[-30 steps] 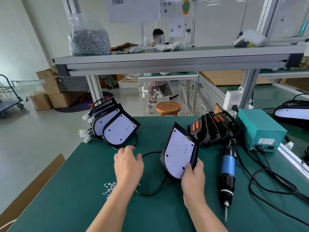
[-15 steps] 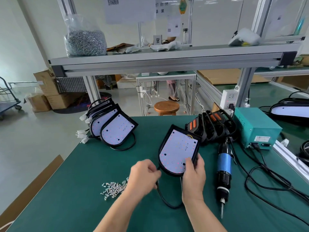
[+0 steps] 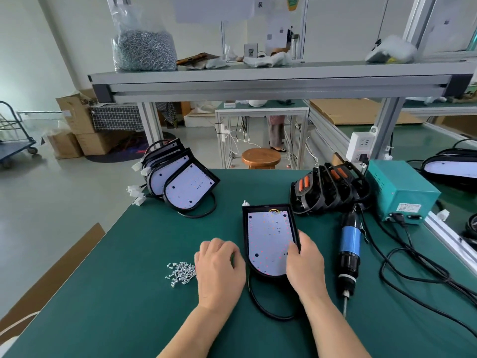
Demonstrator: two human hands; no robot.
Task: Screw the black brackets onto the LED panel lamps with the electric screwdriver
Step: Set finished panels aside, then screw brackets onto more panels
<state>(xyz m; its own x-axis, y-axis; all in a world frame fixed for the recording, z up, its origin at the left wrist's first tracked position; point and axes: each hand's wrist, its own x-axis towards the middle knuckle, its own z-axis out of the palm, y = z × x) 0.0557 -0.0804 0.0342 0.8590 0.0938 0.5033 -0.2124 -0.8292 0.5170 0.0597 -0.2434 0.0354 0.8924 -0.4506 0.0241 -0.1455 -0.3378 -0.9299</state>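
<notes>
Panel lamp (image 3: pixel 268 244) lies flat, LED face up, mid-surface (image 3: pixel 129 293), right hand (image 3: pixel 304 264) clamping its right rim; stiff, light, scratch-prone I'd judge, so take the black edges, while left hand (image 3: pixel 219 270) sits curled just beside, grip unclear.

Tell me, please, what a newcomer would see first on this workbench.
The eye falls first on the LED panel lamp lying face up at the centre, its right edge gripped by the right hand, the left hand beside it. Right of it lies the electric screwdriver; a small pile of screws lies left of the left hand. Behind stand leaning lamps on the left and black brackets on the right.
</notes>
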